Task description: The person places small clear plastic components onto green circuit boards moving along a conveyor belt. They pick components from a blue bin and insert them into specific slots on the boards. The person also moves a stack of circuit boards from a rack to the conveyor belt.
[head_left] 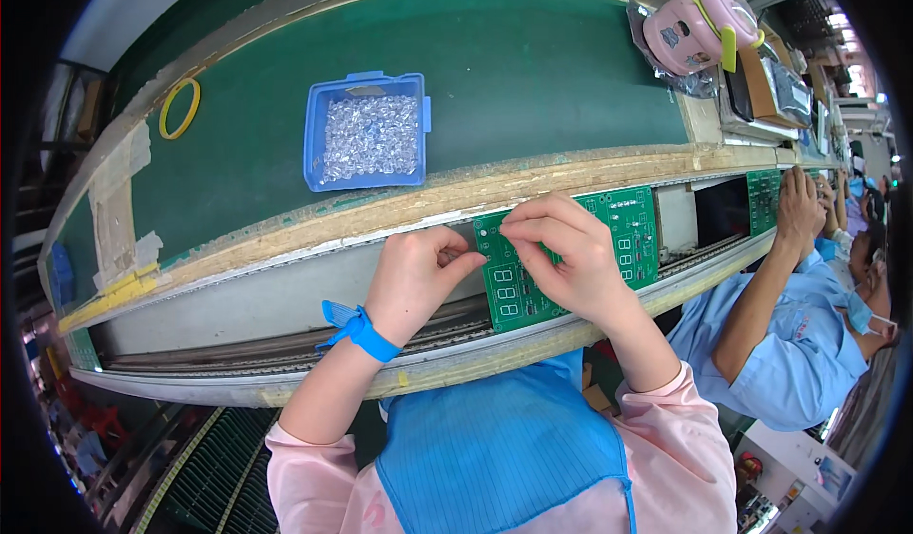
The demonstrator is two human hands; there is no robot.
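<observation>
Basically: board sat under my right hand, left hand at its edge

Green circuit board (pixel 533 301) lay in the line, its near edge along the front rail (pixel 485 368). My right hand (pixel 506 233) was over its upper middle, palm down, thumb and index narrowed almost to a pinch near the far left corner. Couldn't tell if a part was between those tips, or if they touched the board. My left hand (pixel 472 252) was mostly off the board, to its left; thumb and index pointed at the left edge, gap narrow. Couldn't tell if that pair held anything, or whether the thumb met the edge.

White digit outlines showed on both sides of my right hand. Blue wristband (pixel 371 337) was on my left wrist. Beyond the line: blue tray (pixel 310 144) of clear small pieces (pixel 371 135), yellow ring (pixel 197 104) farther left, pink container (pixel 680 35) far right.
</observation>
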